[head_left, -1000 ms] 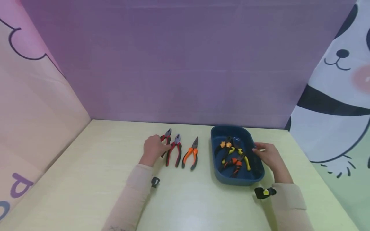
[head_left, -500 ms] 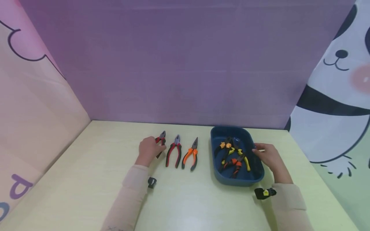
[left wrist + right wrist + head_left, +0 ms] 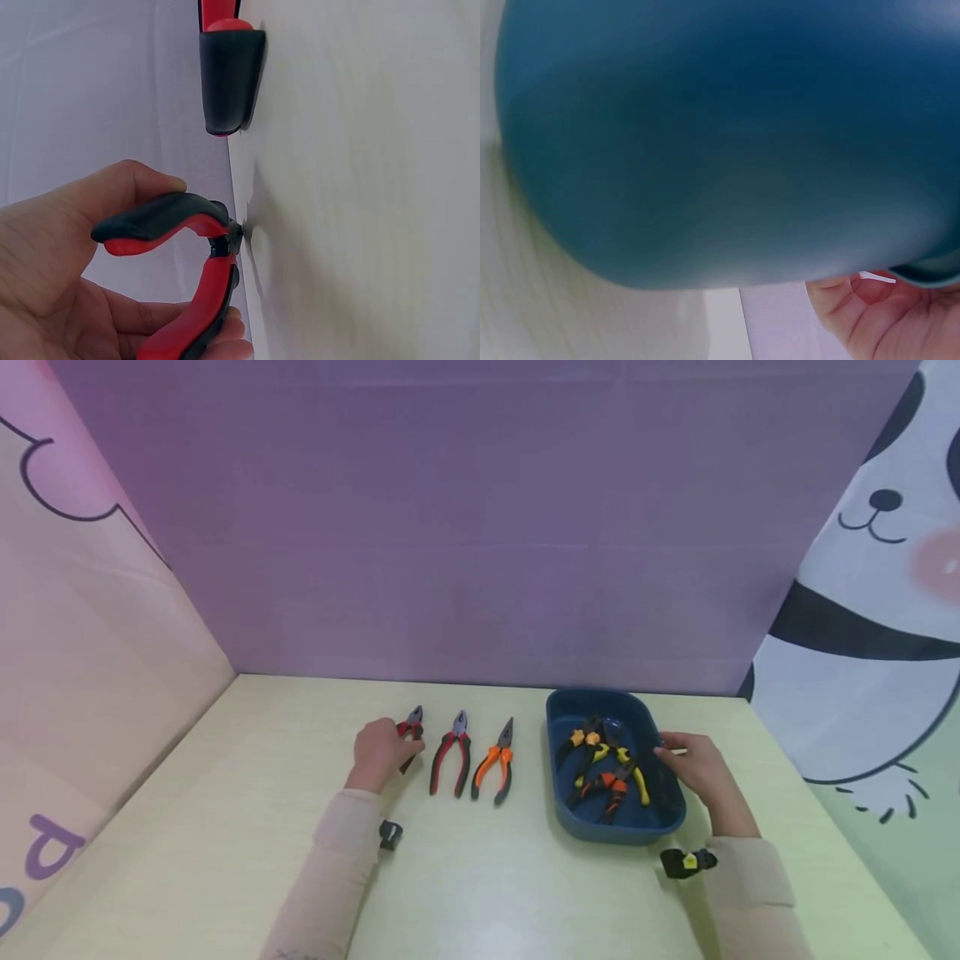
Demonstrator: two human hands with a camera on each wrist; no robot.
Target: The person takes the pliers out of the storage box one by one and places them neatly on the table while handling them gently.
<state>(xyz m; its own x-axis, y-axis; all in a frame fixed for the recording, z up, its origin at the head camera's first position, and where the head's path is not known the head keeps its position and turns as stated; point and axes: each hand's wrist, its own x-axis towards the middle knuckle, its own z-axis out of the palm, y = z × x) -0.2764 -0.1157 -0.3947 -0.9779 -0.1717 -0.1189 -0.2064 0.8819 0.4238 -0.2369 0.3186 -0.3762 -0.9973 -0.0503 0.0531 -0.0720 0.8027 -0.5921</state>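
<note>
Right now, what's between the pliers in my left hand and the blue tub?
The head view shows two tools between them: red-and-black combination pliers, then orange-handled needle-nose pliers, nearer the blue tub.

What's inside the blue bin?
In the blue bin lie light-orange-and-black pliers, yellow-handled pliers and orange-and-black pliers. They overlap, so parts of the lower handles are covered, and anything directly beneath the pile cannot be seen.

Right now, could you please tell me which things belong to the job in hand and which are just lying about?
Apparently part of the job:
held pliers, in the left hand
blue bin, held by the right hand
inside pliers, in the bin
red-black pliers and orange pliers on the table

Just surroundings:
purple backdrop
panda print
</note>
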